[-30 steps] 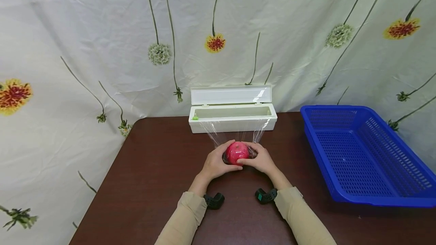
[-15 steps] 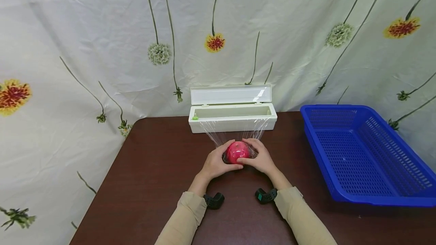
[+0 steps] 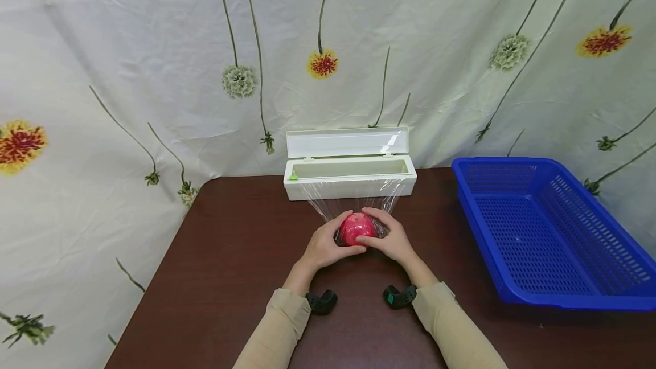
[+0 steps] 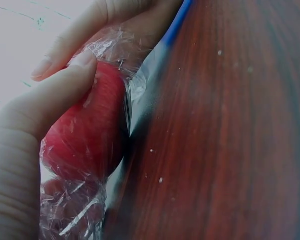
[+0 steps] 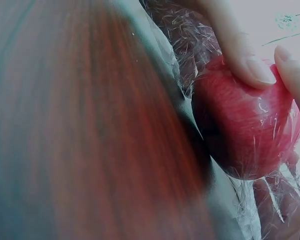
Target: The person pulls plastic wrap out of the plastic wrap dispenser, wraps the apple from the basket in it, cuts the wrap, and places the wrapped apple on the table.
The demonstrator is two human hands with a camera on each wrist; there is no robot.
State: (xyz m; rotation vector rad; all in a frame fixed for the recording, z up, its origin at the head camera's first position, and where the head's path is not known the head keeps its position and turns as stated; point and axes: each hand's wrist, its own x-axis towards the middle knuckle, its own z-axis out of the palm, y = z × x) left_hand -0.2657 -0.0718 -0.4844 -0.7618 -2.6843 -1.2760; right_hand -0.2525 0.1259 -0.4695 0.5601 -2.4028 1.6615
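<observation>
A red apple [image 3: 357, 229] sits at the middle of the table, covered with clear cling film [image 3: 381, 205] that stretches back to a white dispenser box [image 3: 351, 187]. My left hand [image 3: 328, 242] grips the apple from the left, thumb in front and fingers around the far side. On the other side, my right hand [image 3: 391, 237] holds it the same way, its thumb over the front. Both wrist views show crumpled film bunched at the sides of the apple [image 4: 85, 140], and the right wrist view shows film tight and shiny over the red skin [image 5: 249, 125].
The dispenser's lid [image 3: 348, 143] stands raised at the back, with a small green slider [image 3: 294, 176] at its front left corner. A blue plastic basket [image 3: 504, 278] stands on the right of the dark wooden table [image 3: 215, 278]. Behind hangs a flowered cloth [image 3: 179, 44].
The apple has rolled slightly away from me between the hands, and its top dimple has turned toward the back. My right fingers have shifted a little left over its far side.
</observation>
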